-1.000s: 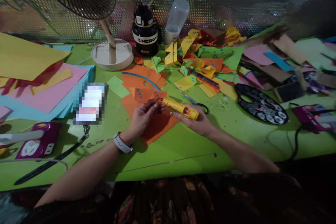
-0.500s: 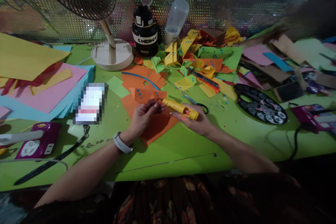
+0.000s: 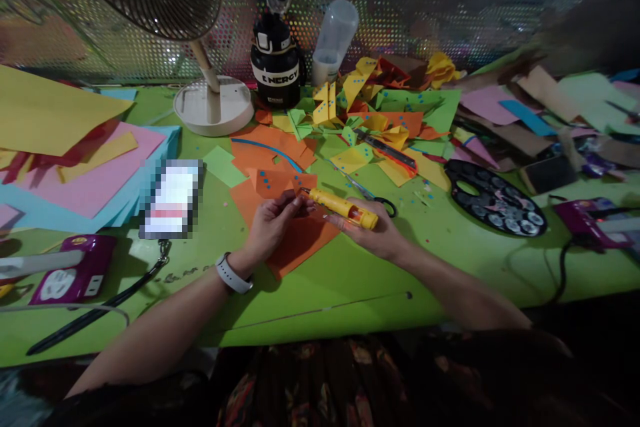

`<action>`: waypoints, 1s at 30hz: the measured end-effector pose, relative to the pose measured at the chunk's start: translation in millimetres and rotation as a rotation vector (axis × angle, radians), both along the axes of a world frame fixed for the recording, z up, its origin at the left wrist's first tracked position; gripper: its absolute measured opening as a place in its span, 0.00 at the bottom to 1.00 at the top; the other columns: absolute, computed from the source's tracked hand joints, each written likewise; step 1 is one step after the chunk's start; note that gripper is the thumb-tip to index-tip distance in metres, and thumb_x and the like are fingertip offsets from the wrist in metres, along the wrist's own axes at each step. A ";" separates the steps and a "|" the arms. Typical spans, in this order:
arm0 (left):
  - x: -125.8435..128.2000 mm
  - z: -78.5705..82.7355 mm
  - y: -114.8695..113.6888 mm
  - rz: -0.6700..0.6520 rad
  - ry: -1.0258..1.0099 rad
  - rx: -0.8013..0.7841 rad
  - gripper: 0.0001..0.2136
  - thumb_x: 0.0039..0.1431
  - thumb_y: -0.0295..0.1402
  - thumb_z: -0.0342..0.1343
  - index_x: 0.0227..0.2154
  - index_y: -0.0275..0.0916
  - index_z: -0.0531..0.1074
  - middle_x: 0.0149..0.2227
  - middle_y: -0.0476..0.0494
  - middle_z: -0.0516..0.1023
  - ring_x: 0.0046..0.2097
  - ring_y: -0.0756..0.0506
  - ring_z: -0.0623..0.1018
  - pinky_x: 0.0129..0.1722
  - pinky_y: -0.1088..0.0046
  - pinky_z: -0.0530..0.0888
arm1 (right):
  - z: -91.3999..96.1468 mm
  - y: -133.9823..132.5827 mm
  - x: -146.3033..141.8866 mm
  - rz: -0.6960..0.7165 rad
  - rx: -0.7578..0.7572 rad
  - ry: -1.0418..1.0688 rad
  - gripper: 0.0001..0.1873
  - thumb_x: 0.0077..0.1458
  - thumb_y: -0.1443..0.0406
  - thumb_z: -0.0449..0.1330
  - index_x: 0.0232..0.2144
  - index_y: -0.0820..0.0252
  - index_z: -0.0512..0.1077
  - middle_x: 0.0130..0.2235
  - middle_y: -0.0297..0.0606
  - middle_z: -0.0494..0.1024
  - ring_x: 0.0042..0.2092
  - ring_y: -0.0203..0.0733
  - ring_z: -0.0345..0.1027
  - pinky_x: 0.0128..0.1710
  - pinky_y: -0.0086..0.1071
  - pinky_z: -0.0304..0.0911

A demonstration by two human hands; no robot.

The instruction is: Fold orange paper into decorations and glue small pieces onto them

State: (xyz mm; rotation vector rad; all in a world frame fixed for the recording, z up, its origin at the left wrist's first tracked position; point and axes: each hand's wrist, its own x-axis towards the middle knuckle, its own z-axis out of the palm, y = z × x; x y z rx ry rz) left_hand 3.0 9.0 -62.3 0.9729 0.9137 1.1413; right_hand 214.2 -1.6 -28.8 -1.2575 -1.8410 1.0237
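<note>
My right hand is closed around a yellow glue gun with an orange band, its tip pointing left. My left hand, with a white watch on the wrist, is pinched at that tip, over a sheet of orange paper lying on the green table. What the left fingers hold, if anything, is too small to make out. More orange paper with blue dots lies just beyond the hands.
A fan on a white base stands at the back left, a black bottle and clear cup behind. Folded coloured papers, scissors, a knife, a black palette, paper stacks and purple power strips surround me.
</note>
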 end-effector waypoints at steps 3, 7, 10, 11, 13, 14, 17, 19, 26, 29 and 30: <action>0.1 1.1 -0.2 0.001 0.001 -0.001 0.11 0.56 0.42 0.65 0.36 0.40 0.79 0.36 0.42 0.84 0.38 0.46 0.84 0.47 0.65 0.80 | 0.7 -0.4 -0.5 -0.011 -0.002 -0.004 0.21 0.55 0.54 0.65 0.21 0.56 0.61 0.22 0.27 0.59 0.24 0.32 0.52 0.22 0.31 0.54; 0.0 2.7 -0.5 0.008 0.015 -0.005 0.12 0.56 0.42 0.65 0.36 0.39 0.79 0.36 0.41 0.84 0.38 0.45 0.84 0.47 0.64 0.80 | 2.0 -0.7 -0.8 -0.005 0.001 -0.001 0.21 0.55 0.53 0.64 0.21 0.56 0.61 0.22 0.27 0.59 0.24 0.31 0.52 0.21 0.31 0.53; -0.5 1.3 -0.7 0.006 0.017 0.001 0.12 0.56 0.42 0.65 0.36 0.39 0.79 0.36 0.41 0.84 0.38 0.45 0.84 0.47 0.64 0.80 | 2.0 -0.4 -0.6 0.002 -0.012 -0.004 0.20 0.55 0.54 0.64 0.21 0.56 0.61 0.22 0.27 0.60 0.24 0.32 0.53 0.22 0.31 0.52; -0.8 0.5 -0.7 0.007 0.025 0.006 0.12 0.57 0.42 0.64 0.36 0.39 0.79 0.37 0.41 0.84 0.38 0.45 0.84 0.47 0.64 0.79 | 1.5 -0.2 -0.4 0.003 -0.017 -0.006 0.21 0.56 0.54 0.64 0.21 0.56 0.61 0.22 0.27 0.60 0.24 0.32 0.53 0.22 0.31 0.52; -1.4 -1.2 -0.8 0.023 0.063 0.027 0.13 0.57 0.43 0.64 0.36 0.39 0.80 0.37 0.41 0.85 0.39 0.45 0.84 0.48 0.64 0.79 | 0.1 0.1 0.6 0.004 -0.015 -0.026 0.21 0.56 0.52 0.63 0.21 0.56 0.60 0.22 0.27 0.59 0.24 0.32 0.53 0.22 0.31 0.52; -1.7 -1.7 -0.8 0.042 0.092 0.040 0.13 0.57 0.44 0.64 0.36 0.38 0.80 0.37 0.41 0.85 0.39 0.44 0.84 0.48 0.64 0.79 | -0.5 0.2 1.4 0.005 -0.002 -0.044 0.22 0.56 0.52 0.63 0.21 0.56 0.60 0.22 0.27 0.59 0.24 0.32 0.53 0.22 0.31 0.52; -1.8 -0.8 -0.3 0.101 0.170 0.069 0.15 0.56 0.45 0.64 0.34 0.37 0.81 0.36 0.41 0.85 0.39 0.43 0.83 0.48 0.63 0.78 | 1.9 0.0 5.6 0.025 0.105 -0.111 0.22 0.57 0.51 0.62 0.22 0.55 0.59 0.23 0.28 0.60 0.24 0.33 0.53 0.25 0.32 0.54; -1.2 1.2 0.3 0.110 0.158 0.063 0.15 0.55 0.45 0.65 0.34 0.37 0.80 0.36 0.40 0.85 0.39 0.42 0.83 0.47 0.63 0.79 | 8.9 -0.3 10.9 0.037 0.204 -0.163 0.20 0.58 0.52 0.61 0.23 0.55 0.60 0.24 0.30 0.63 0.26 0.35 0.56 0.27 0.33 0.56; 0.4 1.6 2.2 0.172 -0.009 -0.012 0.14 0.53 0.43 0.67 0.37 0.38 0.80 0.37 0.41 0.85 0.40 0.44 0.84 0.49 0.63 0.78 | 26.6 -1.9 77.3 -0.343 0.318 -0.517 0.20 0.56 0.46 0.60 0.39 0.55 0.69 0.36 0.43 0.77 0.35 0.48 0.71 0.35 0.39 0.64; -0.3 0.3 3.5 0.189 -0.039 -0.011 0.13 0.52 0.41 0.68 0.36 0.38 0.81 0.36 0.42 0.85 0.38 0.44 0.84 0.47 0.64 0.79 | 12.1 -7.1 129.1 -0.502 0.253 -0.624 0.32 0.55 0.45 0.61 0.54 0.57 0.66 0.43 0.48 0.78 0.40 0.52 0.74 0.39 0.42 0.66; -0.6 0.4 4.2 0.195 -0.049 -0.009 0.12 0.52 0.41 0.68 0.36 0.38 0.81 0.36 0.42 0.85 0.38 0.45 0.84 0.46 0.64 0.79 | 5.7 -9.3 145.9 -0.570 0.246 -0.675 0.36 0.54 0.44 0.61 0.57 0.59 0.64 0.44 0.51 0.78 0.42 0.54 0.73 0.41 0.44 0.66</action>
